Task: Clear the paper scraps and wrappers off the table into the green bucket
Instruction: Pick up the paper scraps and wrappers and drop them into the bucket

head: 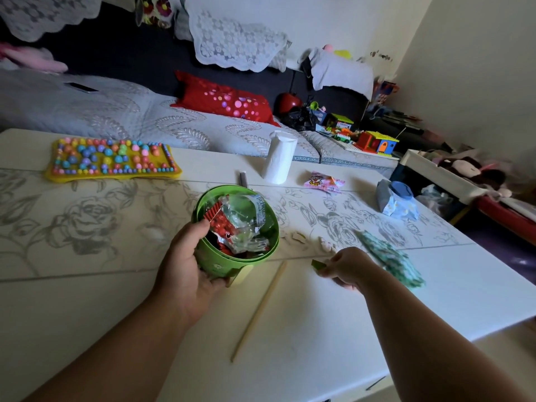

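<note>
The left hand (185, 262) clasps its fingers round the near wall of the round green plastic bucket (275, 227), holding wrappers (237, 221) at mid-table, while the right hand (346, 268) clutches a blurred green-and-white cloth (388, 256) beside the small beige paper scraps (298, 237), which I judge need sweeping left into it next

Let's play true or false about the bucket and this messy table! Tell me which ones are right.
1. The left hand holds the bucket. True.
2. The bucket is empty. False: wrappers fill it.
3. The pink wrapper is in the bucket. False: it lies on the table, beyond the bucket.
4. A stick lies on the table near the bucket. True.
5. The right hand holds nothing. False: it holds a blurred green sheet.
</note>
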